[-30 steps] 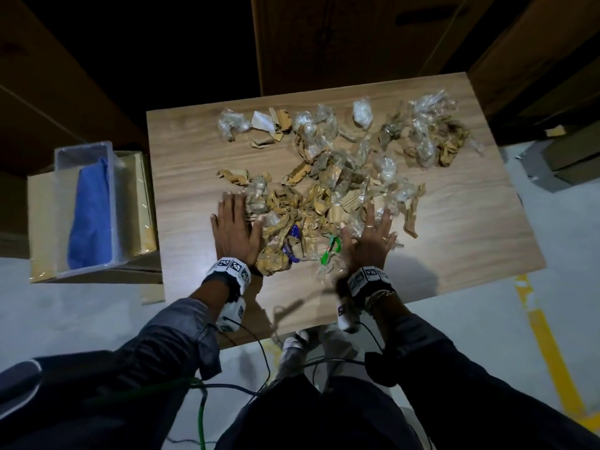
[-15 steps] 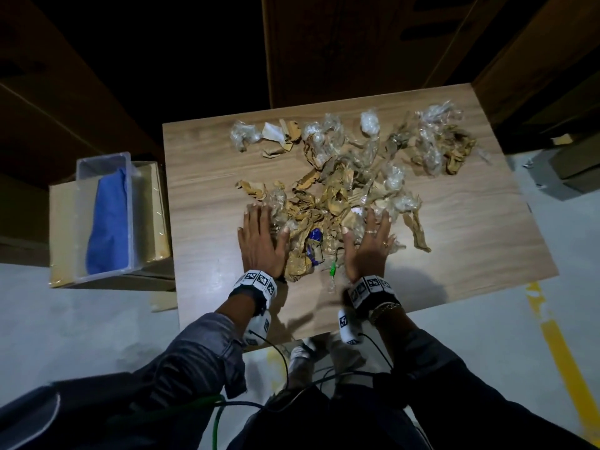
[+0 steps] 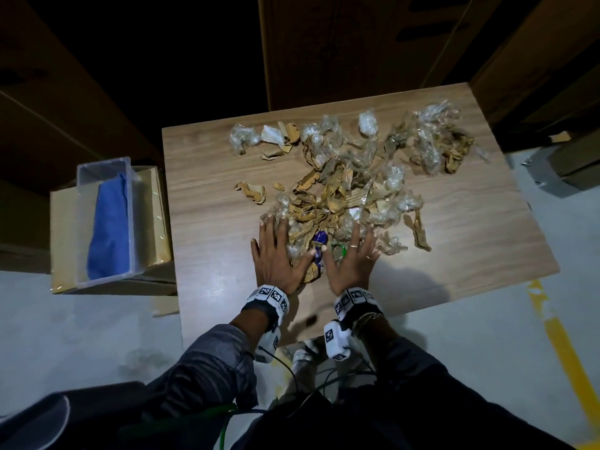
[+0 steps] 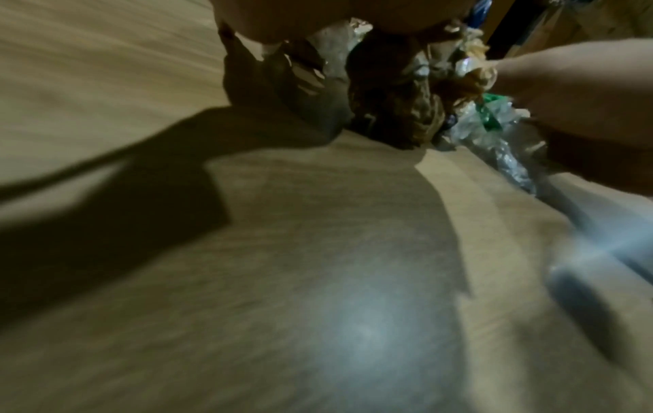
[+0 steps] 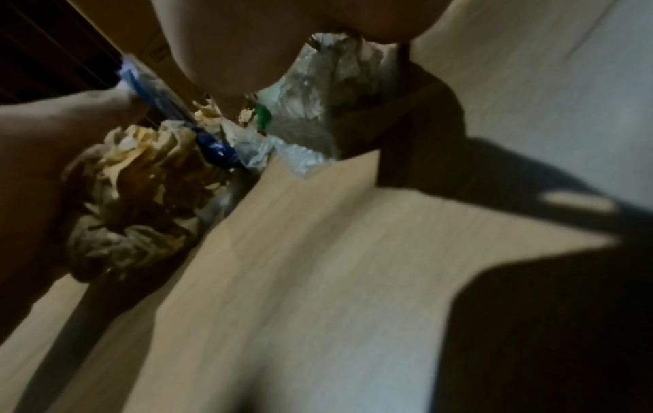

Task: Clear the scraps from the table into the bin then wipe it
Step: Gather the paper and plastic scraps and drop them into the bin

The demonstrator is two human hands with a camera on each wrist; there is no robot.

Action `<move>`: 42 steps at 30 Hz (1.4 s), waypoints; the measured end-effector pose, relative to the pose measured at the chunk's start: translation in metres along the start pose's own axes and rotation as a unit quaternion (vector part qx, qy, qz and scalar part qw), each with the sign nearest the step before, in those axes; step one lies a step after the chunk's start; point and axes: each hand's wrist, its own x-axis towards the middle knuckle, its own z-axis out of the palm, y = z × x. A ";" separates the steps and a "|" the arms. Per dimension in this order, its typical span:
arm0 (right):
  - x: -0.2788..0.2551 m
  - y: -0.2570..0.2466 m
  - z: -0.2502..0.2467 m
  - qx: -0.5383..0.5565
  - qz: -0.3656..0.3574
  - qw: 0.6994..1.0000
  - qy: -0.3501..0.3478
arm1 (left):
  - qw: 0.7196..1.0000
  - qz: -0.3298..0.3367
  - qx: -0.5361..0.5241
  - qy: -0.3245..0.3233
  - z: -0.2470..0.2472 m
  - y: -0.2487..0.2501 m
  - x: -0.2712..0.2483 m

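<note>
A heap of brown paper and clear plastic scraps [image 3: 337, 190] covers the middle and far side of the wooden table [image 3: 211, 222]. My left hand [image 3: 276, 251] lies flat, fingers straight, against the heap's near left side. My right hand [image 3: 352, 254] lies flat with spread fingers on its near right side. Between the two hands sit a blue scrap [image 3: 319, 238] and a green scrap [image 3: 337, 246]. In the left wrist view, crumpled brown scraps [image 4: 406, 111] show beyond my palm. In the right wrist view, clear plastic [image 5: 318, 92] lies under the fingers.
A clear plastic bin [image 3: 81, 222] holding a blue cloth [image 3: 108, 228] stands on a cardboard box [image 3: 156, 216] left of the table. More scraps [image 3: 438, 141] lie at the table's far right. Dark wooden furniture stands behind. A yellow floor line [image 3: 565, 352] runs at the right.
Both hands have slid closer together, squeezing the near scraps into a tighter heap between them. The head view has shifted, so the table now sits further right.
</note>
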 end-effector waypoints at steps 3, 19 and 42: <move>-0.001 -0.005 -0.005 -0.012 -0.007 1.000 -0.002 | 1.000 -0.002 -0.008 -0.006 0.001 0.007 0.001; 0.061 0.063 -0.114 -0.036 -0.089 0.995 0.019 | 0.996 0.019 0.073 0.046 -0.009 0.080 0.004; 0.166 0.163 -0.160 0.062 -0.215 0.951 -0.214 | 0.989 -0.063 0.123 0.059 0.079 0.249 0.023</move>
